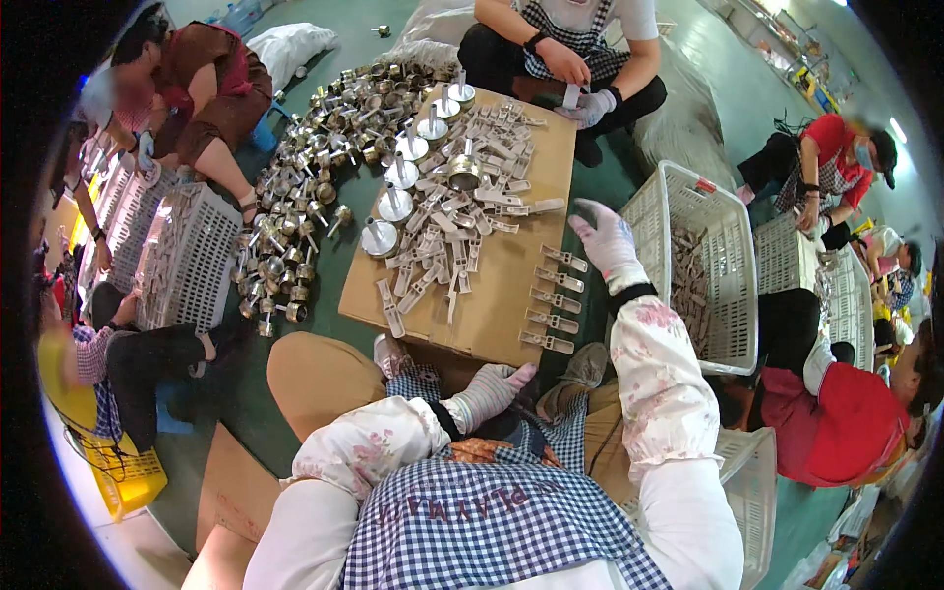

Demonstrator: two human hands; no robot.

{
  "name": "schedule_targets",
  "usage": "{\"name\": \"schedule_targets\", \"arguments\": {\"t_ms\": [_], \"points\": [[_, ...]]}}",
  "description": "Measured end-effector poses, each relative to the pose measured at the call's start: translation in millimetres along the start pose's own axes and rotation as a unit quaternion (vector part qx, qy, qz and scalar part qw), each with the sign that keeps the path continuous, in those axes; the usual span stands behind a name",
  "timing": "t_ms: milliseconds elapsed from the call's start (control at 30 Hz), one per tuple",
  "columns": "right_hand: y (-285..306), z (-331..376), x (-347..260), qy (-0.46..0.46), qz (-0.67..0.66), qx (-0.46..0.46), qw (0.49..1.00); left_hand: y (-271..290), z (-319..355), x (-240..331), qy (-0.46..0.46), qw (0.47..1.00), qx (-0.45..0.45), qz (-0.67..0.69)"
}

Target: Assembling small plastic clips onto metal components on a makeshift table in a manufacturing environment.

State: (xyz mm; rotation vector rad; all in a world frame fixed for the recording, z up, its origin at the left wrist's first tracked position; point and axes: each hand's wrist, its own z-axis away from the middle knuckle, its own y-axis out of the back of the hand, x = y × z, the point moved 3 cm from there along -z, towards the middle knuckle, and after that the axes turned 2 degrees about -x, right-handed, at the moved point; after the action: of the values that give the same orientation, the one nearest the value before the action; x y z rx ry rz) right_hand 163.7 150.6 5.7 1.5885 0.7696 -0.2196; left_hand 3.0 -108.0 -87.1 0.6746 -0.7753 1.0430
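The largest thing in play was the cardboard sheet (492, 295) that lay on the green floor (344, 265) and served as a work surface, and the step in hand looked like sorting or laying out small metal parts upon it. At its far left corner and spilling over the floor to the left lay a big heap of shiny metal cups with stems (305, 206); a row of round metal lids (398, 202) ran along the sheet's left side, and a loose pile of flat, pale metal handle strips (462, 211) covered its middle. To the right of the sheet stood a white plastic basket (733, 265) holding more strips. Smaller still, five strips (551, 300) were set out in a neat column near the sheet's right edge, each apart from the next. The right hand (608, 241), in a white glove, hovered just beyond the far end of that column, its fingers spread apart and holding nothing that could be seen. The left hand (490, 390), also gloved, rested at the sheet's near edge, fingers loosely together and empty. As a judgement, the next move called for a careful pinch on one thin strip, since these pieces lay flat and would be awkward to lift in gloves.
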Motion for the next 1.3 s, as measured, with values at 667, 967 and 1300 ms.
{"name": "schedule_targets", "arguments": {"t_ms": [667,967,1300], "points": [[10,-31,-39,0.026,-0.194,-0.077,0.978,-3,7,8,0.029,0.972,-0.073,0.222],[-21,11,65,-0.207,-0.224,-0.085,0.948,4,2,10,-0.018,1.000,0.000,0.009],[-19,2,27,-0.129,-0.165,-0.129,0.969,-2,-3,2,-0.009,0.997,0.011,0.078]]}}
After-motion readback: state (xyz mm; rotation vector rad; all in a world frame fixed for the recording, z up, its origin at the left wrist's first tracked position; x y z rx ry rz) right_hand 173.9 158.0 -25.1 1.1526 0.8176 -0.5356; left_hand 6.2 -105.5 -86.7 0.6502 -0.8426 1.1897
